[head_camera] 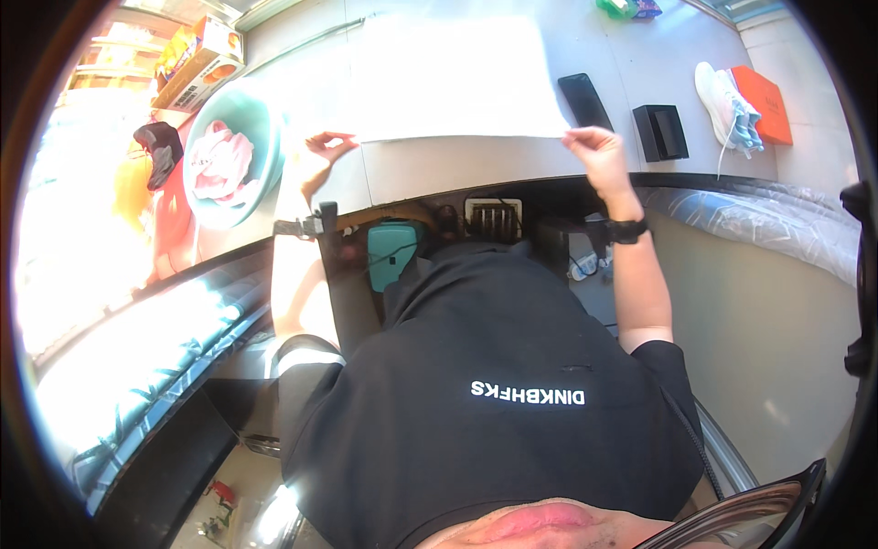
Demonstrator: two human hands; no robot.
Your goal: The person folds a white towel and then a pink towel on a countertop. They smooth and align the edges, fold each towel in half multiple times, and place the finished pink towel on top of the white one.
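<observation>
A white sheet, its material lost in the glare, (pixel 453 82) lies spread over the pale tabletop (pixel 439 161). My left hand (pixel 329 154) pinches its near left corner between thumb and fingers. At the near right corner, my right hand (pixel 600 154) pinches the edge in the same way. The near edge runs nearly straight between the two hands. Strong light washes out the sheet's surface and its left side. Just beyond my right hand lies a black phone (pixel 584 101), close to the sheet's right edge.
An open black box (pixel 660 133), white sneakers (pixel 724 110) and an orange box (pixel 765 103) stand at the right. At the left are a light-blue basin (pixel 267 147) holding pink cloth (pixel 221 161), a dark cloth item (pixel 161 154) and a cardboard box (pixel 206 72). A green item (pixel 617 8) lies at the far edge.
</observation>
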